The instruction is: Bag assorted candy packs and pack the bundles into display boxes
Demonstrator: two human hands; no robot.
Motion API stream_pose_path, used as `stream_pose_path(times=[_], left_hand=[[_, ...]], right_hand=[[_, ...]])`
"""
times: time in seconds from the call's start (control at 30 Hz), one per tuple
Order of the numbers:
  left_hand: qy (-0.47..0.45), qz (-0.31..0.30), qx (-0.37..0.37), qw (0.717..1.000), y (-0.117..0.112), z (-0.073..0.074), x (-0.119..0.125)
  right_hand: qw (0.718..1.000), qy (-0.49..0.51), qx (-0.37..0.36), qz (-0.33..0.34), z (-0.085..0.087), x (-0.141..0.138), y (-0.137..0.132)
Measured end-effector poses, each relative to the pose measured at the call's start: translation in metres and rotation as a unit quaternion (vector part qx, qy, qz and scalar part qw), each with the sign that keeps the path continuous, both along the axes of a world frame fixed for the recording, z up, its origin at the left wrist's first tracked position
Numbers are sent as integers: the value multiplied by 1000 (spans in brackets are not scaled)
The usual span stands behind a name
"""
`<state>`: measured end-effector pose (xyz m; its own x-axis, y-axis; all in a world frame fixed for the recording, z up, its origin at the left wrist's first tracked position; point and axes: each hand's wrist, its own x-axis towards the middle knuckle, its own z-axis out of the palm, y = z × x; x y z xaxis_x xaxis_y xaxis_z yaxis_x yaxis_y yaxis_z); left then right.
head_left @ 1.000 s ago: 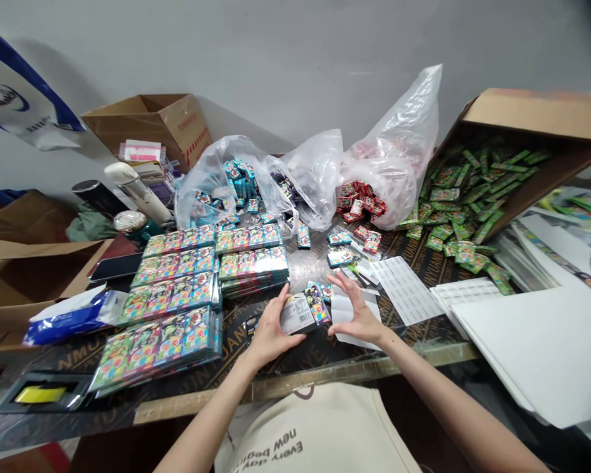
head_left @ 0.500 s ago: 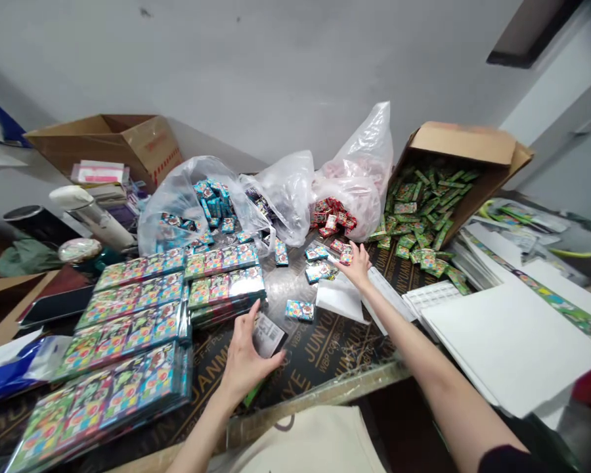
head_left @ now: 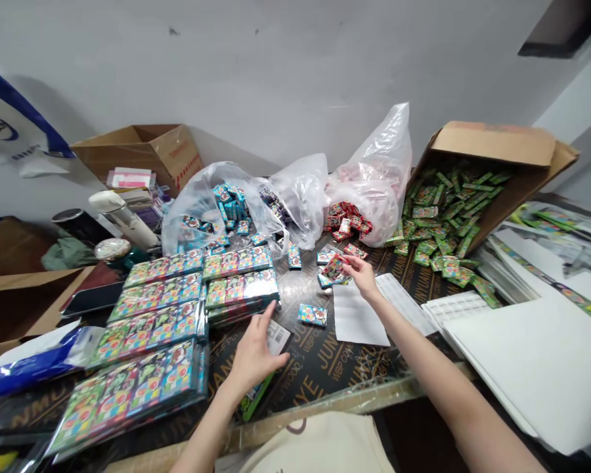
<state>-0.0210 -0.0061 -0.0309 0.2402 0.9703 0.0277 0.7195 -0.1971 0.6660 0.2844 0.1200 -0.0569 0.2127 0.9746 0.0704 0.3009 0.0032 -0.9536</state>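
My right hand pinches a small red box between thumb and fingertips, just above a few blue boxes on the table. Beneath that wrist lies a white sheet of paper. My left hand is open, thumb and fingers apart, over a clear pack with a white barcode label and a green edge that it partly hides. Between the hands, a single blue box lies flat. Stacks of clear-wrapped multicoloured packs stand left of my left hand.
Along the wall are plastic bags of blue boxes, dark boxes and red boxes. A tipped carton spills green boxes at right. White sheets lie at the right edge; a bottle and phone stand left.
My right hand has lifted the red box off the table and drawn it slightly nearer. My left hand stays open in nearly the same place. The camera view has shifted left.
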Motion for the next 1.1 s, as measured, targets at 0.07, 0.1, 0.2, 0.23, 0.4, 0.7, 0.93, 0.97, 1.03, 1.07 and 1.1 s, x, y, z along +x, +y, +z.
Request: stream_pose_path(times=[0.07,0.1,0.2,0.23,0.4,0.7,0.93,0.97,1.03,1.07,1.1], left_hand=[[12,-62,-37,997,2,-5,2],[3,-74,-49,996,2,-7,5],[-95,-30,-53,994,4,-12,17],[-151,-5,-63,987,4,-12,23],[-481,77,-320,813,1,1,40],[-524,42,-347,777,-6,-3,30],[-153,19,-94,984,-7,-22,11],[-68,4,-47,997,-8,-26,6],[61,-27,-2,998,-12,-34,-1],[98,-37,6,995,-14,-38,-3],[118,-42,11,992,-16,-41,-4]], right_hand=[[998,42,5,50,6,-18,-22],[995,66,3,78,9,-28,-34],[977,146,-3,156,18,-54,-69],[972,161,1,170,20,-62,-79],[972,10,145,185,29,-85,-117],[909,-229,182,298,28,-84,-133],[900,-290,192,263,11,-71,-123],[902,-303,192,240,7,-67,-121],[902,-325,187,213,0,-63,-120],[899,-335,185,214,-3,-62,-120],[893,-344,185,223,-5,-61,-120]])
